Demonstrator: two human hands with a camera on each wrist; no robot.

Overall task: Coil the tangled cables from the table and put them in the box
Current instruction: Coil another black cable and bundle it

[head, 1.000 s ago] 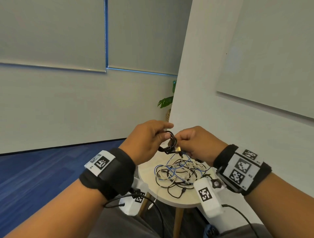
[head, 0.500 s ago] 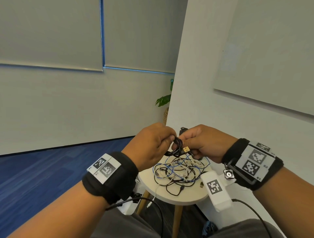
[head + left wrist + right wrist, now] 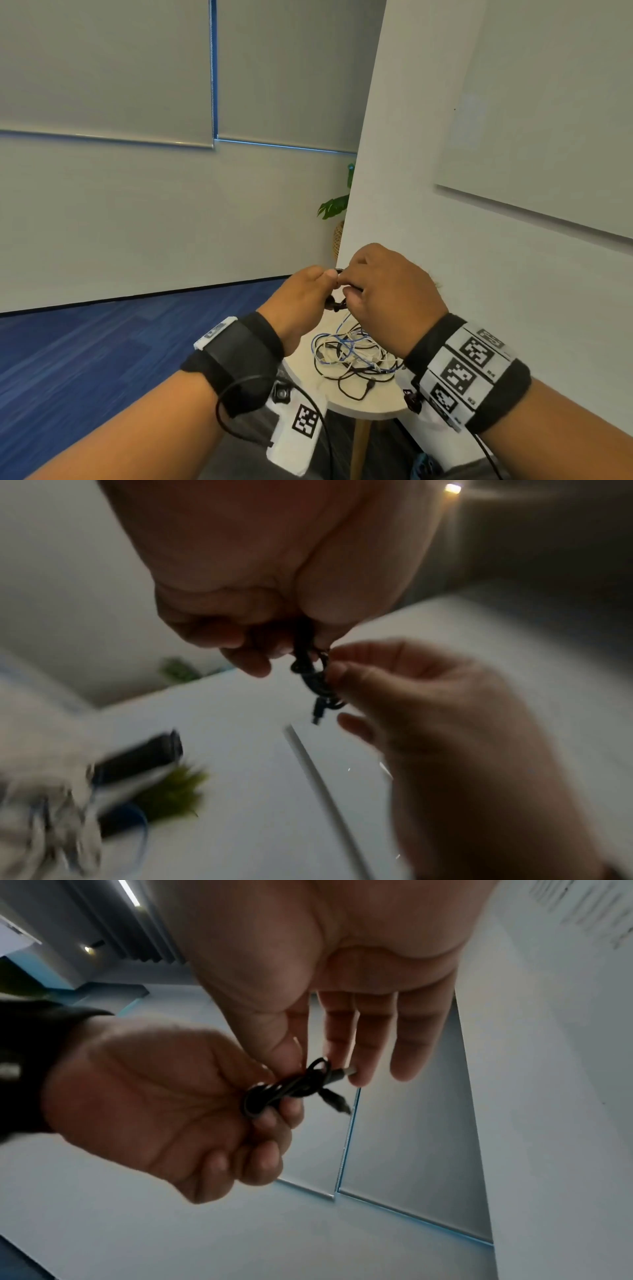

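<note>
Head view: both hands met above the desk (image 3: 346, 406); left hand (image 3: 301, 305) and right hand (image 3: 387, 298) pinched a small black coil (image 3: 334, 303) between them. Tangle (image 3: 352, 356) lay below.

Left wrist: coil (image 3: 313, 680) hung downward, right fingers (image 3: 363, 669) touching.

Right wrist: left fingers (image 3: 274, 1121) clenched the coil (image 3: 291, 1088), plugs toward the right hand. No box seen.

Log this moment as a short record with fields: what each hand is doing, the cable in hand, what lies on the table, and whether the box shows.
left hand: grips the small coiled black cable in curled fingers
right hand: thumb and fingertips pinch the coil's plug end
coil position: held in the air above the table
round white side table: carries a tangle of white, blue and black cables
box: not visible in any view
stage: one cable coiled, not yet stowed; tangle still on table
</note>
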